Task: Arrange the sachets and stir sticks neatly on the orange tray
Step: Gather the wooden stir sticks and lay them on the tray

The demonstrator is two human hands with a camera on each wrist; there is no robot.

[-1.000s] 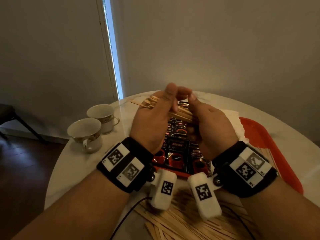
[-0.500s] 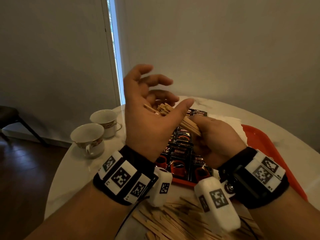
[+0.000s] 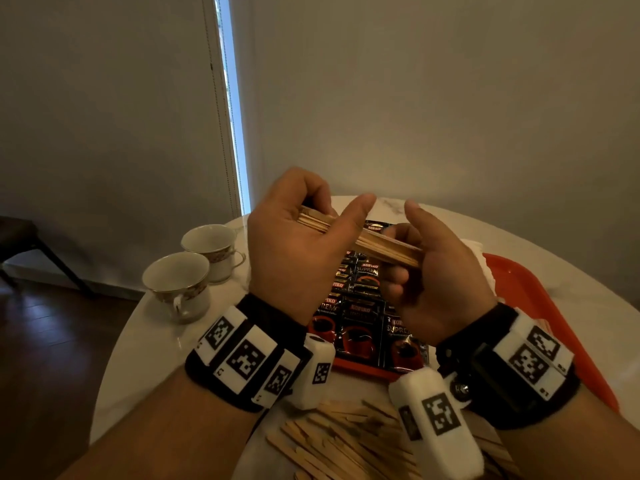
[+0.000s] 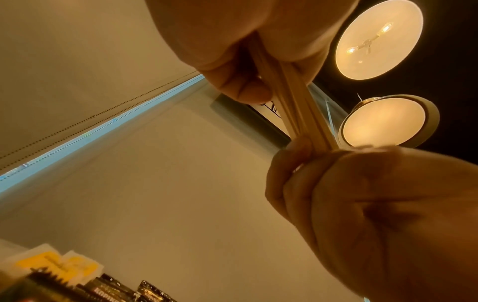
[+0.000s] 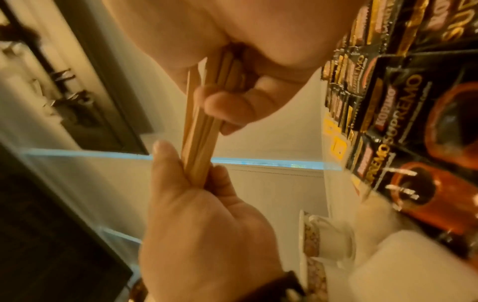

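Since a moment ago, left hand (image 3: 294,251) has curled back around the stick bundle (image 3: 377,244); right hand (image 3: 433,271) grips the other end, above the sachets (image 3: 360,317) on the orange tray (image 3: 540,299).

A round white marbled tabletop (image 3: 138,358) is seen. Two teacups (image 3: 176,285) are set side by side at its left, an orange tray (image 3: 540,292) is laid across its middle and right, and loose wooden stir sticks (image 3: 339,445) are heaped at its near edge.
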